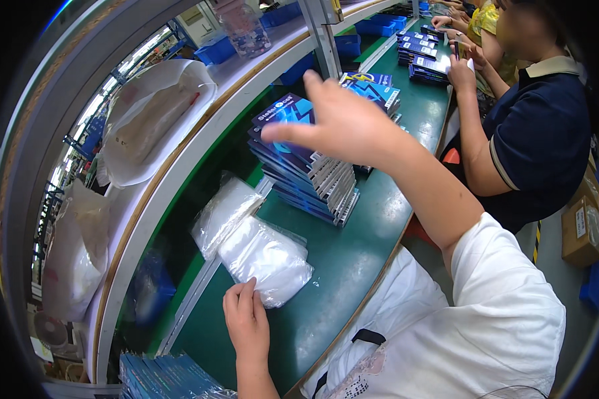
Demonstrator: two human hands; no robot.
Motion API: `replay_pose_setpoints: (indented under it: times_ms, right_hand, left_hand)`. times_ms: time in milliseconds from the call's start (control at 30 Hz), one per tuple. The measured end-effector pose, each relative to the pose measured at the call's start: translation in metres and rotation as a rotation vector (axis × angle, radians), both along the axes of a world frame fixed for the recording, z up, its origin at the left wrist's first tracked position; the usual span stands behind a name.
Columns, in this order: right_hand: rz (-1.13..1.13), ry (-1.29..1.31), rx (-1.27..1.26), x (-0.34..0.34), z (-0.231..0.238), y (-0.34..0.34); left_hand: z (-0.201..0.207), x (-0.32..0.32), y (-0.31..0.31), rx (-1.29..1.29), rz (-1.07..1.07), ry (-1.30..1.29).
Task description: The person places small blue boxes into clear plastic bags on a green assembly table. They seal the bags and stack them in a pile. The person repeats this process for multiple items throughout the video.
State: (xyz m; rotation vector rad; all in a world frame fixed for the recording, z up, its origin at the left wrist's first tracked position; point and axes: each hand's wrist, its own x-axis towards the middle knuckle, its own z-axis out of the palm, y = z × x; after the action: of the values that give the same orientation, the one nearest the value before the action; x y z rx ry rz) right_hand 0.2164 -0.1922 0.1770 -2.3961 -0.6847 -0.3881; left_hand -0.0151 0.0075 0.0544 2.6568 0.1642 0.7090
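My right hand point(343, 123) hovers above a tall stack of flat blue boxes point(313, 176), its thumb and fingers spread apart and holding nothing visible. The gap between hand and stack is hard to judge. Lower down, my left hand point(246, 319) lies with fingers stretched out, its fingertips at the near edge of a pile of clear plastic bags point(266, 256). A second bundle of clear bags point(223, 209) overlaps that pile on its far side. Behind the first stack, partly hidden by my right hand and forearm, stands another stack of blue boxes point(379, 90).
The green worktop point(373, 206) runs away to the right. Wrapped blue packages point(166, 376) stand in a row at the lower left. A raised shelf point(199, 130) holds large plastic sacks point(156, 120). A co-worker point(532, 126) sits at the right beside further box stacks point(422, 56).
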Motion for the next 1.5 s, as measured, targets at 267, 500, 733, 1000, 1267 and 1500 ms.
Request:
replay_pose_setpoints:
  times_ms: [267, 500, 733, 1000, 1267, 1500]
  right_hand:
    - [0.202, -0.431, 0.497, -0.038, 0.0, 0.012]
    - [0.96, 1.439, 0.828, -0.093, -0.072, 0.018]
    - [1.019, 1.885, 0.772, -0.103, -0.143, 0.045]
    - [0.93, 1.754, 0.726, -0.089, -0.143, 0.042]
    - [0.61, 1.336, 0.921, -0.112, -0.145, 0.043]
    - [0.494, 1.176, 1.114, -0.134, -0.14, 0.043]
  left_hand:
    - [-0.007, -0.001, 0.0, -0.079, 0.016, -0.108]
    - [-0.009, 0.002, 0.003, -0.225, 0.044, -0.156]
    - [-0.002, 0.001, 0.004, -0.498, 0.061, -0.101]
    - [0.002, -0.005, 0.011, -1.021, 0.25, 0.002]
    - [0.007, -0.003, -0.003, -0.619, 0.159, -0.021]
    - [0.006, -0.006, -0.016, -1.134, 0.159, -0.108]
